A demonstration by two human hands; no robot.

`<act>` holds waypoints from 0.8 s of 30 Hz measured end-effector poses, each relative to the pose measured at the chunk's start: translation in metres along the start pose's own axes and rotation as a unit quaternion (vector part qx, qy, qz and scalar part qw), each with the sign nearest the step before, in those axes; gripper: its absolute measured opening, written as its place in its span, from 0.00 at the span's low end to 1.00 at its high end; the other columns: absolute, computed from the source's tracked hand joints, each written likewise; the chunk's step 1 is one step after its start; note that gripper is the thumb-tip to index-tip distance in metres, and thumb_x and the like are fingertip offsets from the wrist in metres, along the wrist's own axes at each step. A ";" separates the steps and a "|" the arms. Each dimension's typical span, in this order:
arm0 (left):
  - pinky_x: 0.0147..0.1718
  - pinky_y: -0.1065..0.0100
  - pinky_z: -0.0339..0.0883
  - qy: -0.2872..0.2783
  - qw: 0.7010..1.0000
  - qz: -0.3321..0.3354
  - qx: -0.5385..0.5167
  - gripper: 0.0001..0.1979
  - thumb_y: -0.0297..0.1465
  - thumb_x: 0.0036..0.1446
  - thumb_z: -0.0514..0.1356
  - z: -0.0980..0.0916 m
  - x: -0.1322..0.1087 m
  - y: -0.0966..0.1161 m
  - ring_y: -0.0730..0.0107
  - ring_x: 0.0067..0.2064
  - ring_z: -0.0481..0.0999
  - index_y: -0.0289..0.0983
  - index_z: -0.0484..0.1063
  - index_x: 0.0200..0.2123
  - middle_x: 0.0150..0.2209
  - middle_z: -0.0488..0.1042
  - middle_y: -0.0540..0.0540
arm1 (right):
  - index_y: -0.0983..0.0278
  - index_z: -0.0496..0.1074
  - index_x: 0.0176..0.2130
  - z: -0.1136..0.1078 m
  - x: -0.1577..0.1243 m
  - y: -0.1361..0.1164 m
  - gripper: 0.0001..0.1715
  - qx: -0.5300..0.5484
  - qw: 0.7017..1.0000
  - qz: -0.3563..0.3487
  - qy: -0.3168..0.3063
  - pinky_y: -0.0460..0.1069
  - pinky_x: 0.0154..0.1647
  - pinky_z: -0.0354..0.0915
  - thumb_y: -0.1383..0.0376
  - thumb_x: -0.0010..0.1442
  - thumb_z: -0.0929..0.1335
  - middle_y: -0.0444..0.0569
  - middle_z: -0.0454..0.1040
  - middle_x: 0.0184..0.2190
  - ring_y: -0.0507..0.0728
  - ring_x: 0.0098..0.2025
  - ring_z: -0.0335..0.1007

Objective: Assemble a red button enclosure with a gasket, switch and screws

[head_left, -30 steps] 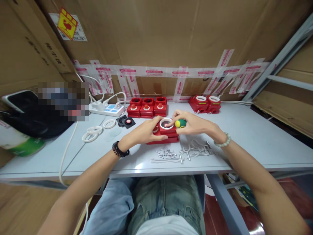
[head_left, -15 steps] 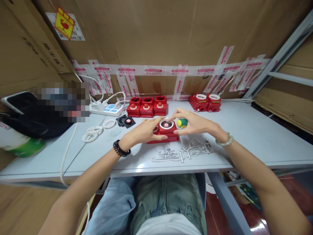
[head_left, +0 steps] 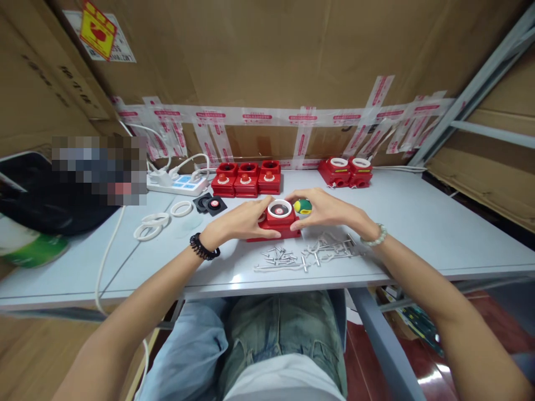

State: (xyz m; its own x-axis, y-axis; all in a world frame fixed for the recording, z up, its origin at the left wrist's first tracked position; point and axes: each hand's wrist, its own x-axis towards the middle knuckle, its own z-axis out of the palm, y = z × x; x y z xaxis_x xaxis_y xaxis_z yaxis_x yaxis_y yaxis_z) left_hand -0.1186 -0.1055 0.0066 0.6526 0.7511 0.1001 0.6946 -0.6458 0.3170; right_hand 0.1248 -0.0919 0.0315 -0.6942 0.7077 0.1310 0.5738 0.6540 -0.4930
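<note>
In front of me on the table stands a red housing (head_left: 282,228) with a white ring (head_left: 279,209) on its raised top and a black disc with a red-and-white centre inside the ring. My left hand (head_left: 246,220) grips its left side, thumb along the front. My right hand (head_left: 320,207) is at its right side, fingertips against the housing. Between the right thumb and fingers sits a screwdriver (head_left: 302,206) with a green-and-yellow handle; its shaft is hidden. Loose screws (head_left: 279,256) lie just in front of the housing, beside clear plastic strips (head_left: 330,248) with metal pins.
Three red units (head_left: 246,179) stand at the back, two more red housings (head_left: 349,171) at back right. White rings (head_left: 152,225) and black square gaskets (head_left: 210,204) lie left of my hands. A power strip (head_left: 179,184) with cables and a black bag (head_left: 62,206) are farther left.
My right index finger has moved off the white ring to the housing's right side. The left hand keeps its grip. The whole view has shifted slightly.
</note>
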 end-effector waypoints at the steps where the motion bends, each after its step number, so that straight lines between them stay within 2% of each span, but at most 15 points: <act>1: 0.37 0.62 0.67 0.001 1.000 0.001 -0.007 0.36 0.57 0.53 0.61 0.000 0.000 -0.001 0.49 0.43 0.79 0.36 0.62 0.55 0.48 0.77 0.37 | 0.65 0.72 0.53 0.001 0.000 0.001 0.37 0.001 1.000 -0.001 0.000 0.54 0.52 0.65 0.52 0.49 0.77 0.55 0.77 0.51 0.62 0.50 0.72; 6: 0.37 0.61 0.68 0.004 1.000 0.004 -0.019 0.37 0.57 0.53 0.61 0.001 -0.002 0.001 0.50 0.43 0.79 0.37 0.61 0.57 0.48 0.77 0.38 | 0.65 0.71 0.55 0.006 -0.001 0.004 0.39 0.001 1.000 -0.004 0.005 0.56 0.53 0.65 0.51 0.49 0.77 0.56 0.75 0.53 0.63 0.51 0.72; 12: 0.33 0.62 0.65 0.009 0.998 -0.028 0.050 0.38 0.58 0.55 0.60 0.004 -0.003 0.007 0.47 0.41 0.80 0.36 0.60 0.56 0.43 0.79 0.37 | 0.64 0.71 0.55 0.002 -0.001 0.002 0.42 0.013 0.999 -0.001 0.033 0.58 0.54 0.66 0.52 0.45 0.78 0.56 0.76 0.52 0.63 0.51 0.73; 13: 0.33 0.62 0.65 0.006 0.998 -0.031 0.062 0.38 0.58 0.55 0.59 0.003 -0.003 0.008 0.47 0.40 0.80 0.35 0.60 0.56 0.42 0.79 0.36 | 0.64 0.72 0.54 -0.001 -0.002 0.000 0.41 0.023 0.998 -0.002 0.054 0.58 0.54 0.66 0.52 0.45 0.78 0.56 0.77 0.50 0.63 0.50 0.73; 15: 0.33 0.62 0.64 0.000 0.996 -0.036 0.081 0.38 0.58 0.56 0.58 0.002 -0.003 0.010 0.47 0.39 0.80 0.35 0.59 0.56 0.41 0.79 0.35 | 0.65 0.75 0.48 -0.010 -0.003 -0.006 0.29 0.050 0.989 -0.003 0.137 0.57 0.50 0.68 0.55 0.49 0.76 0.53 0.79 0.44 0.61 0.45 0.75; 17: 0.35 0.60 0.64 -0.006 0.995 -0.039 0.093 0.39 0.59 0.57 0.57 0.001 -0.003 0.011 0.45 0.41 0.80 0.35 0.59 0.57 0.43 0.79 0.34 | 0.64 0.75 0.36 -0.019 -0.006 -0.014 0.11 0.086 0.959 0.008 0.272 0.55 0.43 0.70 0.59 0.54 0.72 0.49 0.78 0.34 0.57 0.37 0.74; 18: 0.37 0.59 0.65 -0.009 0.994 -0.040 0.096 0.39 0.59 0.57 0.56 0.000 -0.004 0.012 0.44 0.42 0.80 0.35 0.58 0.58 0.43 0.78 0.34 | 0.63 0.73 0.32 -0.023 -0.008 -0.017 0.07 0.115 0.936 0.019 0.332 0.54 0.38 0.70 0.61 0.56 0.71 0.47 0.76 0.29 0.56 0.32 0.72; 20: 0.40 0.57 0.65 -0.016 0.994 -0.043 0.101 0.40 0.60 0.57 0.56 -0.001 -0.004 0.013 0.43 0.45 0.79 0.35 0.57 0.59 0.45 0.78 0.34 | 0.62 0.70 0.27 -0.031 -0.013 -0.022 0.08 0.182 0.893 0.037 0.410 0.52 0.30 0.68 0.62 0.57 0.68 0.46 0.72 0.24 0.53 0.27 0.68; 21: 0.42 0.55 0.65 -0.018 0.994 -0.044 0.103 0.40 0.60 0.57 0.56 -0.002 -0.004 0.013 0.42 0.46 0.79 0.35 0.56 0.60 0.45 0.78 0.34 | 0.61 0.69 0.26 -0.034 -0.016 -0.024 0.09 0.217 0.878 0.036 0.425 0.51 0.28 0.67 0.62 0.57 0.67 0.46 0.71 0.23 0.53 0.26 0.67; 22: 0.43 0.54 0.65 -0.021 0.993 -0.046 0.105 0.40 0.60 0.57 0.56 -0.002 -0.004 0.013 0.42 0.46 0.78 0.35 0.56 0.60 0.46 0.78 0.33 | 0.62 0.69 0.25 -0.036 -0.019 -0.025 0.12 0.244 0.871 0.033 0.426 0.50 0.26 0.66 0.60 0.57 0.66 0.46 0.71 0.23 0.52 0.25 0.67; 24: 0.44 0.52 0.65 -0.026 0.993 -0.052 0.107 0.40 0.59 0.57 0.56 -0.003 -0.004 0.013 0.41 0.47 0.78 0.35 0.57 0.60 0.48 0.77 0.33 | 0.62 0.69 0.21 -0.037 -0.023 -0.026 0.19 0.285 0.874 0.029 0.393 0.48 0.22 0.64 0.55 0.58 0.65 0.47 0.71 0.22 0.51 0.23 0.66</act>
State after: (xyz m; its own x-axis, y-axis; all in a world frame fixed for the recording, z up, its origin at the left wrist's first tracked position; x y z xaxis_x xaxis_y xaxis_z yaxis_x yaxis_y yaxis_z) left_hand -0.1124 -0.1165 0.0129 0.5856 0.8102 0.0261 0.8034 -0.5843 0.1146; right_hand 0.1420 -0.1156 0.0731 -0.0309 0.8466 0.5314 0.1339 0.5303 -0.8372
